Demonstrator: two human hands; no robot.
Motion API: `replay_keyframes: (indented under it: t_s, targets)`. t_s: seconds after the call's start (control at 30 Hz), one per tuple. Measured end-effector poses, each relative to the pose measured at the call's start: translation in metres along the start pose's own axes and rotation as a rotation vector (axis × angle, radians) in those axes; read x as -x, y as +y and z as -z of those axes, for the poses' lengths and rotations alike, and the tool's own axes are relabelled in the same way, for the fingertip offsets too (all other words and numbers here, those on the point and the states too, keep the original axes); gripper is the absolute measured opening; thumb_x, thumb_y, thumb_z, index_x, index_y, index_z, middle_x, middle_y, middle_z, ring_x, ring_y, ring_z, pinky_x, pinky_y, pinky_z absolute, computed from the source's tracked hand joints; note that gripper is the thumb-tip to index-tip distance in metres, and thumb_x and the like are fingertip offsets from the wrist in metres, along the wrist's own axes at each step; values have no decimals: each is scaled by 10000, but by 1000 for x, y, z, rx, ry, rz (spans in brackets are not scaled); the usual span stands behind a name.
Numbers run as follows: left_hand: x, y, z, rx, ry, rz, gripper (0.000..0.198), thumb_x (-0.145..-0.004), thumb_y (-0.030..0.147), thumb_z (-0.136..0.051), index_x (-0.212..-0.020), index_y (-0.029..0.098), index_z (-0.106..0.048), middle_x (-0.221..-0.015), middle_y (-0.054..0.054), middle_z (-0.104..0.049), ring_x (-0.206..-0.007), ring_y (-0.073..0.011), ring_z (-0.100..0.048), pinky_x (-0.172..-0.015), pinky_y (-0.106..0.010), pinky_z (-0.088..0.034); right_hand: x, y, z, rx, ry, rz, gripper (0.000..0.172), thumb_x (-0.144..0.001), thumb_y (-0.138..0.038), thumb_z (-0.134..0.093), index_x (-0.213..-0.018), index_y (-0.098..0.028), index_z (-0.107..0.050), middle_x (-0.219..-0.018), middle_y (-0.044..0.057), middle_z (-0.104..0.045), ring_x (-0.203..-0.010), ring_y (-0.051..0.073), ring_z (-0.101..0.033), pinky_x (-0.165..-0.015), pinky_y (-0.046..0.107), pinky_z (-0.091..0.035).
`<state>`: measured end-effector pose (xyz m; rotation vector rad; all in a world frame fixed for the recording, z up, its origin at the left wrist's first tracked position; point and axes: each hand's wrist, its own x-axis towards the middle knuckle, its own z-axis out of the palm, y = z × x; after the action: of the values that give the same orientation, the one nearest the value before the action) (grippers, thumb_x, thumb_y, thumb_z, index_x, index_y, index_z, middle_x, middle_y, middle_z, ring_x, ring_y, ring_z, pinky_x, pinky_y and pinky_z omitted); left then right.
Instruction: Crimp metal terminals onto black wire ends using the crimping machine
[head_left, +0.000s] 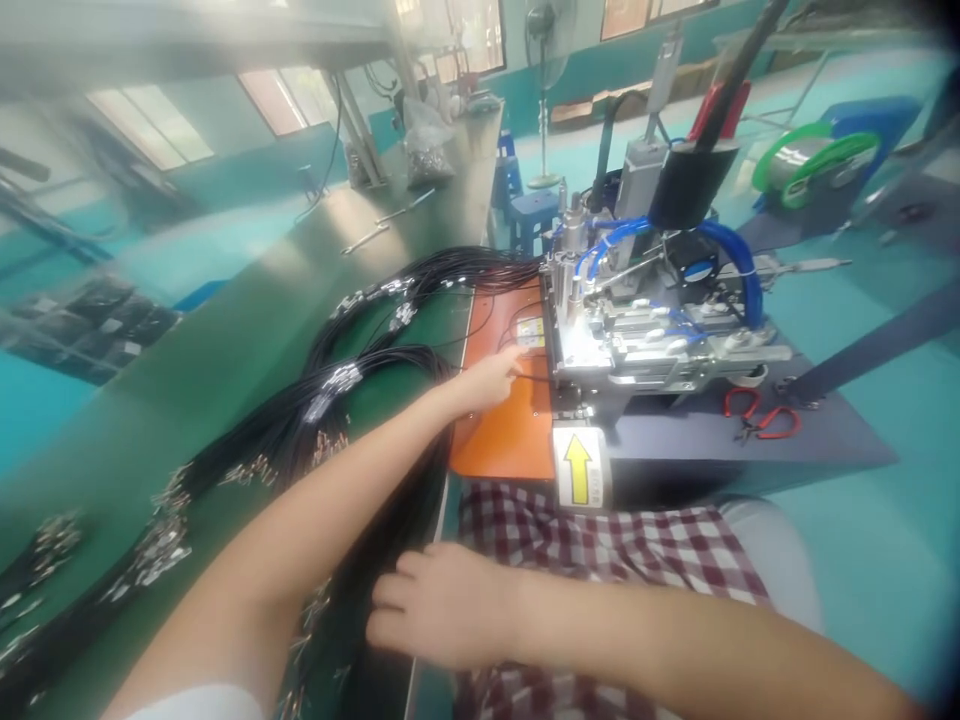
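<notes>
My left hand [491,382] reaches over the orange plate [502,445] in front of the machine [622,340]. Its fingers are closed on a thin black cable [536,378] that runs to the machine's front edge. Low in the view, my right hand [442,605] has its fingers curled in above the table's edge, beside dark hanging cables [397,520]. Whatever it may hold is hidden under the fingers. Long bundles of black cables [255,430] with bare metal ends lie across the green table [247,310] on the left.
Red-handled pliers [761,420] lie on the machine's grey base. A yellow arrow label [577,468] marks its front corner. Blue air hoses [742,260] loop over the machine, and a green-rimmed reel [817,165] stands behind. A plastic bag [427,150] sits far along the table.
</notes>
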<state>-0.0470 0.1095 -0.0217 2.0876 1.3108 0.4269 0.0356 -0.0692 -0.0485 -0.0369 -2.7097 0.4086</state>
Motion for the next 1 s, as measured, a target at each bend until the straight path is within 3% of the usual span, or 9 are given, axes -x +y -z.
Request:
replay_keyframes:
  t_s: [0.1, 0.2, 0.27, 0.37, 0.47, 0.6, 0.73, 0.9, 1.0]
  targets:
    - [11, 10, 9, 63, 86, -37, 485, -814, 57, -413, -1285, 138, -499, -1172, -129, -642, -1056, -195, -616, -968, -382, -464, 17, 3, 12, -56, 41, 14, 223, -850, -205, -523, -1061, -214, -597, -921, 10, -612, -763, 171, -505, -590, 300, -400]
    - [40, 32, 24, 122, 121, -65, 357, -868, 130, -414, -1200, 126, -546, -1122, -115, -652, -1033, -186, -608, -942, -355, -471, 41, 6, 35, -126, 129, -84, 162, -888, -325, -497, -872, -209, -609, -908, 23, -592, -747, 171, -511, -613, 310, -416]
    - [66, 50, 29, 159, 25, -80, 260, -908, 238, -452, -1097, 154, -610, -1051, -81, -674, -969, -182, -626, -893, -325, -489, 58, 8, 53, -295, 245, -248, 225, -932, -299, -440, -807, -183, -586, -943, 55, -573, -735, 150, -524, -662, 291, -461]
    - [103, 71, 21, 255, -377, -18, 330, -875, 343, -585, -1183, 226, -570, -1091, -39, -663, -983, -186, -610, -855, -283, -476, 82, 14, 71, -572, 492, -603, 267, -978, -215, -347, -827, -190, -567, -922, 50, -511, -835, 148, -542, -763, 283, -486]
    - [121, 75, -2, 175, -315, 68, 212, -942, 346, -472, -1005, 202, -615, -892, -15, -653, -786, -152, -589, -720, -243, -445, 105, 20, 74, -775, 647, -830, 143, -961, -281, -449, -943, -215, -575, -866, 20, -513, -803, 144, -547, -754, 295, -496]
    - [123, 64, -26, 100, -164, 134, 333, -981, 368, -357, -836, 180, -591, -752, -8, -602, -697, -148, -546, -655, -245, -398, 130, 21, 73, -1071, 856, -1054, 259, -858, -369, -628, -1042, -217, -529, -772, -24, -519, -606, 103, -531, -592, 259, -514]
    - [121, 57, -32, 70, -139, 124, 304, -974, 366, -367, -779, 197, -528, -714, 11, -561, -655, -140, -516, -620, -243, -375, 140, 19, 85, -1015, 993, -1158, 319, -817, -407, -662, -1046, -207, -564, -816, -4, -585, -598, 105, -575, -589, 267, -524]
    - [119, 62, -36, -19, -205, 139, 296, -959, 347, -380, -714, 206, -465, -667, 18, -510, -604, -142, -474, -578, -256, -335, 135, 20, 97, -904, 1022, -1257, 187, -803, -360, -668, -893, -197, -646, -656, -20, -608, -563, 116, -579, -588, 265, -519]
    - [113, 76, -41, 81, -238, 150, 167, -934, 310, -432, -843, 218, -537, -776, 1, -577, -687, -156, -520, -631, -259, -375, 131, 21, 96, -904, 950, -1274, 133, -802, -320, -659, -776, -191, -642, -539, -40, -577, -504, 111, -546, -543, 250, -492]
